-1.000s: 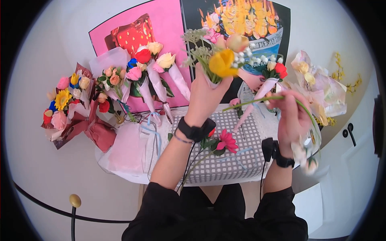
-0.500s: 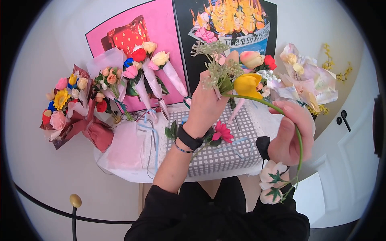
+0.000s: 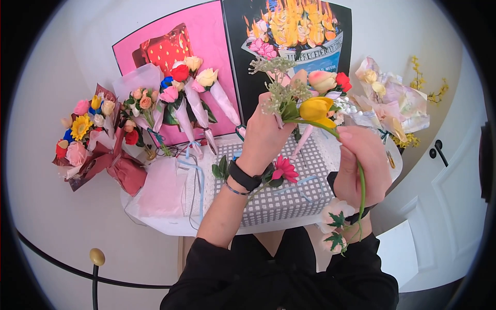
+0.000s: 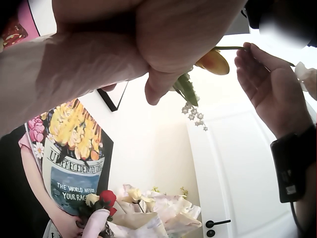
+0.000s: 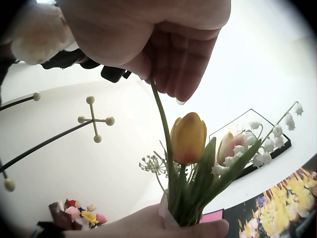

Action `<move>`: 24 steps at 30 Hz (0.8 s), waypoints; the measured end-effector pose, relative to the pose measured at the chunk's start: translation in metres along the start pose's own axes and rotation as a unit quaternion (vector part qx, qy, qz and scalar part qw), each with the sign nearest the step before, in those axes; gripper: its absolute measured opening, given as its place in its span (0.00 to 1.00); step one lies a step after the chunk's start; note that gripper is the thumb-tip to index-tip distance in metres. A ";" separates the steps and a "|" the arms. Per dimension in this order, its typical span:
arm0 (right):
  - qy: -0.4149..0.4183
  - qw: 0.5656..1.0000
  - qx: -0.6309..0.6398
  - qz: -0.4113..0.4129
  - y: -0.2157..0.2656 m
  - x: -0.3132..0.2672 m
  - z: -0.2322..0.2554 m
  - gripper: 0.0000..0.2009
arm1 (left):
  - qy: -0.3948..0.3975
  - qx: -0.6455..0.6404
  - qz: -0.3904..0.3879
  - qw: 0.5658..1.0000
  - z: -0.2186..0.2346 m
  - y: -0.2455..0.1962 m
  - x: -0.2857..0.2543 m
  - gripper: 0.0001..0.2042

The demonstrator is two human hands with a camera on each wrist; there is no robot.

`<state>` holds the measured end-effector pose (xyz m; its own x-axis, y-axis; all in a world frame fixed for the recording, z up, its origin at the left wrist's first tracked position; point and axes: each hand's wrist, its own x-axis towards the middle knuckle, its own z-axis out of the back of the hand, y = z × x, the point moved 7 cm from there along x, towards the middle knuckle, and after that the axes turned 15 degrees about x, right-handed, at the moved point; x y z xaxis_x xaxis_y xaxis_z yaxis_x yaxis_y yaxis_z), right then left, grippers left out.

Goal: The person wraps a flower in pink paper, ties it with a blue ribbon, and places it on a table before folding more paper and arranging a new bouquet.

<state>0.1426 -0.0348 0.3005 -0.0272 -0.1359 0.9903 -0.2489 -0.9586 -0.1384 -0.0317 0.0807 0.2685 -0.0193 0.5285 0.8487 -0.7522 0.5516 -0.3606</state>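
one green stem (image 3: 362, 187), curved, white flowers (image 3: 333, 214) at its far end, these hanging by the front right corner of the table (image 3: 164, 222); one mixed bunch (image 3: 292, 110) held above the table, towards its back edge, comprising yellow tulip (image 3: 314, 109), pink-and-cream tulip (image 3: 321, 81), pale green spray (image 3: 287, 98) and white bell-shaped flowers (image 5: 278, 131); left hand (image 3: 266, 130), fingers closed round the base of the bunch; right hand (image 3: 366, 166), above the table's right side, thumb and fingers pinching the stem; change noted: compared with half a second ago the right hand is nearer the bunch and the white flowers are farther left, while the stem's other end, clear of the bunch a second ago, is now at it, which suggests the stem is being worked in among the others but is not yet settled; obscured: the bunch's lower stems, behind the left hand, and the stem's tip, so whether it is inside the wrap (image 5: 166, 210) or merely against it cannot be told; the white flowers, blurred and cut off in the right wrist view
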 end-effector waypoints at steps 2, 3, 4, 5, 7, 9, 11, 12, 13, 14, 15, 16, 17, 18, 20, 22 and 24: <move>0.012 1.000 -0.001 -0.004 0.003 -0.001 -0.002 0.11 | -0.013 0.004 -0.009 1.000 0.001 0.000 -0.001 0.18; 0.011 1.000 -0.003 0.001 0.006 -0.001 -0.002 0.12 | -0.005 0.013 -0.023 1.000 -0.001 0.001 -0.001 0.21; 0.009 1.000 -0.004 0.007 0.008 -0.001 -0.002 0.12 | 0.002 0.022 -0.036 0.999 -0.003 0.002 -0.002 0.24; 0.010 1.000 -0.004 0.008 0.008 -0.001 -0.003 0.12 | 0.001 0.022 -0.036 0.999 -0.004 0.004 -0.002 0.24; 0.027 0.999 0.015 0.020 0.011 0.001 -0.008 0.13 | 0.021 0.024 -0.035 0.999 -0.004 0.003 -0.002 0.24; 0.040 0.999 0.031 0.019 0.010 0.002 -0.011 0.12 | 0.021 0.027 -0.030 0.999 -0.004 0.004 -0.002 0.24; 0.054 0.997 0.045 0.019 0.008 0.003 -0.014 0.11 | 0.021 0.029 -0.025 0.999 -0.004 0.006 -0.002 0.24; 0.054 0.998 0.039 0.008 0.005 0.003 -0.015 0.11 | 0.025 0.036 -0.019 0.999 -0.005 0.007 -0.002 0.24; 0.053 0.998 0.034 -0.002 0.002 0.003 -0.016 0.11 | 0.030 0.043 -0.014 0.999 -0.006 0.008 -0.002 0.24; 0.053 0.998 0.034 -0.003 0.003 0.005 -0.016 0.11 | 0.030 0.043 -0.014 0.999 -0.006 0.007 -0.002 0.24; 0.041 0.997 0.018 -0.069 -0.004 0.009 -0.015 0.10 | 0.020 0.044 -0.026 0.998 -0.004 0.004 -0.001 0.23; 0.029 0.990 0.003 -0.136 -0.011 0.010 -0.015 0.09 | 0.011 0.046 -0.037 0.998 -0.003 0.001 -0.001 0.22; 0.029 0.990 0.002 -0.137 -0.014 0.013 -0.017 0.09 | 0.012 0.046 -0.037 0.998 -0.003 0.000 -0.001 0.22; -0.004 0.981 0.040 -0.191 -0.027 0.015 -0.017 0.07 | 0.010 0.032 -0.045 0.998 -0.003 -0.001 -0.001 0.22; -0.038 0.966 0.075 -0.246 -0.034 0.017 -0.016 0.05 | 0.010 0.018 -0.052 0.998 -0.005 -0.001 -0.001 0.21; 0.020 0.931 0.067 -0.358 -0.042 0.014 -0.025 0.03 | 0.014 0.019 -0.043 0.999 -0.008 0.003 0.000 0.20; 0.047 0.958 0.045 -0.279 -0.043 0.006 -0.033 0.04 | 0.017 0.017 -0.038 0.999 -0.009 0.004 0.000 0.20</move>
<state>0.1215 0.0141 0.3129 -0.0033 0.4238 0.9057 -0.1651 -0.8935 0.4175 -0.0292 0.0890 0.2637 0.0602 0.5079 0.8593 -0.7725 0.5689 -0.2821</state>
